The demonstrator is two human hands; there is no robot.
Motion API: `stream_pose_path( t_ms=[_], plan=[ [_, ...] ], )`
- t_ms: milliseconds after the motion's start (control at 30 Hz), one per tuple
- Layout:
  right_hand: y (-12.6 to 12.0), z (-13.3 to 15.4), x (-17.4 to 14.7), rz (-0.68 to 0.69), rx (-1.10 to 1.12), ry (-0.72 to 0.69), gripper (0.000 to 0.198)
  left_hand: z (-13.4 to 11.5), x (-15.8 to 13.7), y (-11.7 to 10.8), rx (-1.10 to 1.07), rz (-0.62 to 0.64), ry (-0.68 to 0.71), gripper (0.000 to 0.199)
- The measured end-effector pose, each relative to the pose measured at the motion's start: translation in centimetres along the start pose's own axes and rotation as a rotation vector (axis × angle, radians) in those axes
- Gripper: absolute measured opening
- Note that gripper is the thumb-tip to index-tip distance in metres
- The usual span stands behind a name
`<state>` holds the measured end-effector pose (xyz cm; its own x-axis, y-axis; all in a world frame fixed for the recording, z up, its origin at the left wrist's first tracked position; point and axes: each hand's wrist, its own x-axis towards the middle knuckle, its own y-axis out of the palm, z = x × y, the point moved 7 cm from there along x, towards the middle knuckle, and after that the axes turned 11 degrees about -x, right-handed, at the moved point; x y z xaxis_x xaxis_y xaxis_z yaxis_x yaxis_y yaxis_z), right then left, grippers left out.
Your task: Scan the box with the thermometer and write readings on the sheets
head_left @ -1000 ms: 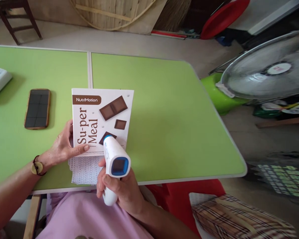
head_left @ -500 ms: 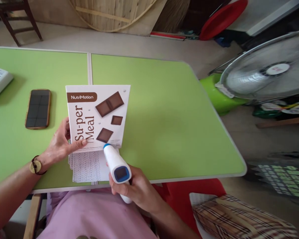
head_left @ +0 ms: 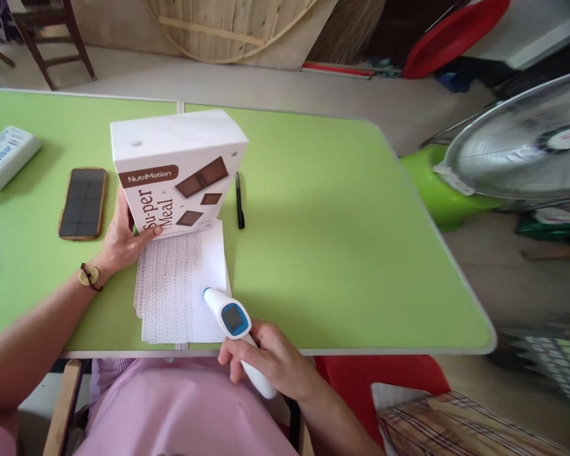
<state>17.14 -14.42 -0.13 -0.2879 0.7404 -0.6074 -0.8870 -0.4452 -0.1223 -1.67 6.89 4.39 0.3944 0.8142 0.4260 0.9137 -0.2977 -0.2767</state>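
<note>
My left hand [head_left: 126,227] grips the lower left edge of a white NutriMotion box [head_left: 180,171], its thumb on the front. The box is held up with its top face showing and chocolate pieces printed on the front. Under and below it lie several sheets of written paper [head_left: 175,285]. In my right hand [head_left: 266,358] is a white handheld infrared thermometer [head_left: 254,370] with a blue-rimmed screen. Its blue-tipped nose points up and left, over the paper's right part. A black pen [head_left: 240,201] rests on the table to the right of the box.
A phone [head_left: 83,204] and a white device [head_left: 9,155] lie on the left of the green table [head_left: 323,240]. Beyond the table's right edge stands a fan [head_left: 527,142]. A red stool [head_left: 356,386] with plaid cloth [head_left: 437,424] is at the near right.
The box has moved away from me and tipped so its top face shows. More paper and the pen are now visible. The thermometer has dropped back from the box's lower edge.
</note>
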Motion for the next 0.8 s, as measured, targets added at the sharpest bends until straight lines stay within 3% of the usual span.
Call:
stream_pose_path(
  t_ms=[100, 200, 300, 367, 433, 533, 600, 700, 800],
  plan=[
    [0.0, -0.1, 0.0, 0.006, 0.006, -0.004, 0.048, 0.0, -0.9, -0.2, 0.196, -0.073, -0.013, 0.053],
    [-0.3, 0.3, 0.0, -0.015, 0.025, -0.042, 0.041, -3.1, -2.6, -0.6, 0.377, -0.213, 0.132, 0.065],
    [-1.1, 0.5, -0.2, -0.075, -0.003, -0.070, 0.035, -6.6, -4.3, 0.3, 0.420, -0.177, 0.328, 0.052],
    [-2.1, 0.5, -0.3, -0.148, -0.101, -0.072, 0.040, -7.3, -4.8, 2.0, 0.432, 0.026, 0.358, 0.047],
    [-3.4, 0.4, -0.3, -0.253, -0.282, -0.060, 0.046, -6.7, -5.3, 4.3, 0.450, 0.316, 0.325, 0.048],
    [-5.5, 0.7, -0.1, -0.463, -0.615, -0.098, 0.048, -4.9, -6.2, 6.5, 0.502, 0.597, 0.236, 0.080],
    [-6.5, 1.2, 0.2, -0.591, -0.788, -0.197, 0.046, -3.9, -6.6, 7.1, 0.535, 0.645, 0.192, 0.095],
    [-8.0, 1.5, 0.8, -0.730, -0.953, -0.322, 0.043, -3.1, -6.9, 7.3, 0.549, 0.660, 0.154, 0.099],
    [-9.7, 1.6, 1.3, -0.745, -1.004, -0.355, 0.042, -3.1, -7.0, 7.3, 0.554, 0.660, 0.147, 0.098]
  ],
)
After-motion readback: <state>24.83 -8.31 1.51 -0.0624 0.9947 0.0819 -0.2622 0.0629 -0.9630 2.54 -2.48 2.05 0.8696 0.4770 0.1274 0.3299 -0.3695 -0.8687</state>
